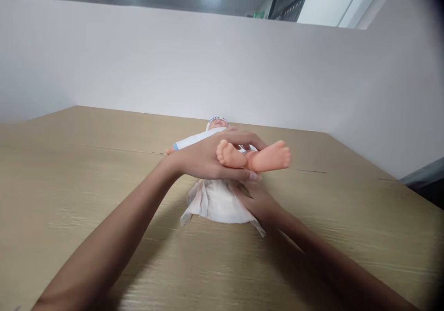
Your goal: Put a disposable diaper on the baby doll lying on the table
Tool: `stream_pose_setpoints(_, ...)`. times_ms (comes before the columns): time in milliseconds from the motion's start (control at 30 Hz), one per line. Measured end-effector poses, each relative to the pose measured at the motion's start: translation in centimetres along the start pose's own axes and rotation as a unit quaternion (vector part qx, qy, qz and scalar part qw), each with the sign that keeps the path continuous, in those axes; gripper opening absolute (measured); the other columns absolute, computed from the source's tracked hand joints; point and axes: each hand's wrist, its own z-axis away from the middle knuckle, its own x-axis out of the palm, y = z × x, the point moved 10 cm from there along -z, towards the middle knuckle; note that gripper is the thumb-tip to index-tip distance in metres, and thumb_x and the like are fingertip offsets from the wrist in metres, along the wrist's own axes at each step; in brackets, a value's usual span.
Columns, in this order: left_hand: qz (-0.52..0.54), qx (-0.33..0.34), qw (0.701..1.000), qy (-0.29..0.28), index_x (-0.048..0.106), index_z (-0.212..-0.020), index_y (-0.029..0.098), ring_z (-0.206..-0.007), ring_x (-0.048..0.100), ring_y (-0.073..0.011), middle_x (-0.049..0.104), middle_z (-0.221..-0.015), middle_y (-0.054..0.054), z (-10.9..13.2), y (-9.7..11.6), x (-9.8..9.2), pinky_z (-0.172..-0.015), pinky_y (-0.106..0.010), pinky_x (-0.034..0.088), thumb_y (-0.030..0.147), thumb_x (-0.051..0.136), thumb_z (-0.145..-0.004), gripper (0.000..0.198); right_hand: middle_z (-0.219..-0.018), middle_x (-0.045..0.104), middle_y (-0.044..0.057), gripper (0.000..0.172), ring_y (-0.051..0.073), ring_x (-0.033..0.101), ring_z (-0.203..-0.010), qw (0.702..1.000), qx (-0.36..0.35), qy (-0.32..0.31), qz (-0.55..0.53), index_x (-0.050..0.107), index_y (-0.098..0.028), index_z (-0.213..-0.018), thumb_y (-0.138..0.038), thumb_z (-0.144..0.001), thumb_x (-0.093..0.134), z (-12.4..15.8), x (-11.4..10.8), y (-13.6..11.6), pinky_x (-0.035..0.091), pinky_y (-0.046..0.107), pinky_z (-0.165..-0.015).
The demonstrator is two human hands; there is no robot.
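A baby doll (pixel 268 157) lies on its back on the wooden table (pixel 86 172), head away from me, in a white and blue top and cap. My left hand (pixel 204 156) is wrapped round the doll's ankles and holds both legs lifted. Under the doll's bottom lies a white diaper (pixel 215 204), spread on the table. My right hand (pixel 258 202) rests on the diaper's right side below the raised legs, fingers pushed under the doll; how they are set is partly hidden.
A white partition wall (pixel 208 66) runs along the table's far edge and down the right side. The table's right edge falls off near a dark gap (pixel 423 186). Ceiling lights show above the wall.
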Motion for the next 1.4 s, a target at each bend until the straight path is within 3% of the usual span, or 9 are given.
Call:
stream_pose_setpoints(67,0.011,-0.013,1.000,0.002,0.074,-0.127,0.027,-0.116,0.068,-0.0245,0.076,-0.124,-0.004,0.1,-0.5,0.6,-0.107,-0.043,0.052,0.040,0.084,-0.091,0.039,-0.136,0.075,0.008,0.029,0.033,0.070,-0.131,0.999,0.031,0.008,0.009,0.068,-0.028,-0.134,-0.040,-0.108,0.061,2.2,-0.9,0.0,0.058,0.056,-0.112)
stream_pose_setpoints(133,0.019,-0.030,0.999,0.001,0.075,-0.125,0.028,-0.116,0.069,-0.0249,0.076,-0.122,-0.004,0.4,-1.1,1.3,-0.106,-0.044,0.052,0.041,0.085,-0.090,0.039,-0.130,0.075,0.010,0.028,0.033,0.072,-0.124,0.994,0.054,0.091,0.025,0.067,-0.026,-0.127,-0.041,-0.104,0.068,4.2,-3.2,-0.1,0.059,0.057,-0.109)
stream_pose_setpoints(233,0.021,-0.032,0.999,-0.021,0.075,-0.124,0.026,-0.119,0.069,-0.0261,0.077,-0.124,-0.006,0.8,-1.3,3.0,-0.104,-0.044,0.053,0.036,0.086,-0.089,0.038,-0.132,0.072,0.010,0.040,0.032,0.071,-0.123,0.974,0.009,0.226,0.030,0.062,-0.027,-0.127,-0.040,-0.095,0.081,6.3,-6.3,-2.1,0.060,0.055,-0.108)
stream_pose_setpoints(300,0.022,-0.013,0.999,-0.025,0.075,-0.125,0.027,-0.123,0.068,-0.0270,0.077,-0.128,-0.007,1.1,-0.9,3.9,-0.107,-0.045,0.053,0.033,0.086,-0.089,0.039,-0.141,0.068,0.011,0.056,0.032,0.069,-0.130,0.968,-0.033,0.247,0.026,0.056,-0.029,-0.138,-0.039,-0.091,0.086,6.4,-6.6,-3.8,0.057,0.056,-0.113)
stream_pose_setpoints(467,0.052,-0.015,0.998,0.025,0.076,-0.127,0.026,-0.127,0.070,-0.0275,0.078,-0.131,-0.009,2.8,-0.3,4.1,-0.112,-0.046,0.054,0.037,0.087,-0.089,0.042,-0.153,0.062,0.014,0.069,0.032,0.066,-0.136,0.988,-0.068,0.122,0.063,0.045,-0.031,-0.161,-0.039,-0.100,0.076,4.1,-4.1,-5.2,0.059,0.049,-0.113)
stream_pose_setpoints(633,-0.071,-0.087,0.993,0.043,0.074,-0.124,0.025,-0.126,0.070,-0.0279,0.077,-0.130,-0.008,7.9,-2.4,2.3,-0.113,-0.048,0.053,0.039,0.085,-0.091,0.038,-0.149,0.065,0.012,0.040,0.028,0.068,-0.127,0.989,-0.105,0.036,0.098,0.066,-0.024,-0.141,-0.045,-0.107,0.069,3.3,-3.7,-3.9,0.060,0.052,-0.108)
stream_pose_setpoints(767,-0.108,-0.052,0.992,0.047,0.073,-0.120,0.022,-0.138,0.064,-0.0310,0.076,-0.134,-0.012,12.6,-4.5,2.3,-0.121,-0.051,0.048,0.035,0.080,-0.095,0.029,-0.133,0.075,0.007,0.022,0.029,0.069,-0.128,0.985,-0.139,-0.013,0.102,0.076,-0.030,-0.124,-0.036,-0.105,0.067,4.1,-3.7,-2.3,0.057,0.049,-0.114)
stream_pose_setpoints(900,-0.088,-0.073,0.992,0.060,0.073,-0.120,0.022,-0.143,0.060,-0.0335,0.074,-0.138,-0.014,15.8,-7.5,3.6,-0.123,-0.052,0.048,0.032,0.077,-0.095,0.028,-0.135,0.076,0.006,0.034,0.028,0.066,-0.139,0.974,-0.196,-0.073,0.089,0.074,-0.031,-0.126,-0.021,-0.100,0.054,5.8,-3.0,-2.0,0.055,0.047,-0.117)
stream_pose_setpoints(1400,-0.050,-0.129,0.990,0.019,0.075,-0.127,0.027,-0.154,0.050,-0.0365,0.068,-0.151,-0.012,16.8,-9.4,4.7,-0.130,-0.059,0.041,0.033,0.087,-0.087,0.043,-0.151,0.069,0.006,0.051,0.027,0.058,-0.150,0.960,-0.199,-0.145,0.132,0.066,-0.032,-0.140,-0.013,-0.096,0.051,7.0,-2.9,-0.2,0.051,0.044,-0.119)
